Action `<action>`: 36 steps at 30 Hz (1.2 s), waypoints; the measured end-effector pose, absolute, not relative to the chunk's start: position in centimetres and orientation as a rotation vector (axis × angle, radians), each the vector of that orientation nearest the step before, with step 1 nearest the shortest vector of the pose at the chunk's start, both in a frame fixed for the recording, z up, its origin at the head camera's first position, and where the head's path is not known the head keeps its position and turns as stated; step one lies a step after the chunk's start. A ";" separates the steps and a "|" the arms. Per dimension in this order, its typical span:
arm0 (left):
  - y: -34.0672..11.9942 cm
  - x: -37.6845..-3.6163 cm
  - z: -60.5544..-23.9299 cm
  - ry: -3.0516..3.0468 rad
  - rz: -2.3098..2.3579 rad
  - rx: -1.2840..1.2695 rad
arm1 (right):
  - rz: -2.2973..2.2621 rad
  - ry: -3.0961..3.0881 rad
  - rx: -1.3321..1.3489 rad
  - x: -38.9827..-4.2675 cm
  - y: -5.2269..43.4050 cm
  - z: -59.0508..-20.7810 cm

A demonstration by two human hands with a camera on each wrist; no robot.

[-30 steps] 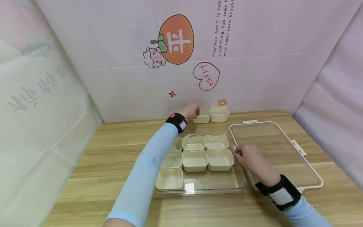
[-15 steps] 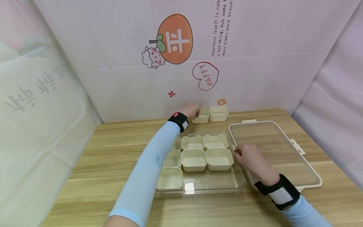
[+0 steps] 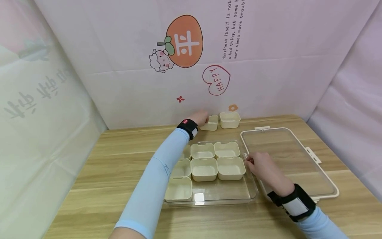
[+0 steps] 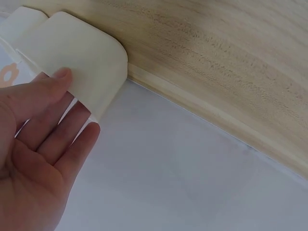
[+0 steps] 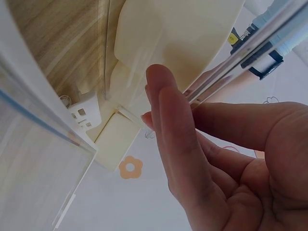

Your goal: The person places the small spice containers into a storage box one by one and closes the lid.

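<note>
Lifted off the table since before, small cream cup pinched in left hand grip, right hand holding clear tray rim

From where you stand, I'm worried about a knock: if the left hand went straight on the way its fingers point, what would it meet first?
The left hand already holds a cream cup; straight on, that cup would probably meet the second cream cup beside it.
</note>
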State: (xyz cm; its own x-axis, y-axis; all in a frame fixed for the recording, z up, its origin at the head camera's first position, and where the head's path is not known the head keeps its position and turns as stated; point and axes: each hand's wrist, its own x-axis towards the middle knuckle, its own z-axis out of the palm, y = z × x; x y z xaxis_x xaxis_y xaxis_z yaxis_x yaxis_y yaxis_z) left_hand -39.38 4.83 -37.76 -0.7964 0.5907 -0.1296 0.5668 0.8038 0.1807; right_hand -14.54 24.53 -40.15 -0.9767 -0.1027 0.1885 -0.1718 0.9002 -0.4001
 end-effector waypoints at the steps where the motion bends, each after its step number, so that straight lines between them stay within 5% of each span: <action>1: 4.9 -39.3 -37.7 2.816 0.190 0.913 | 0.633 -2.905 0.207 -14.5 24.5 -40.1; 36: 1.0 -33.4 -33.9 3.028 -0.047 1.263 | 0.624 -2.911 0.205 -14.7 24.4 -40.1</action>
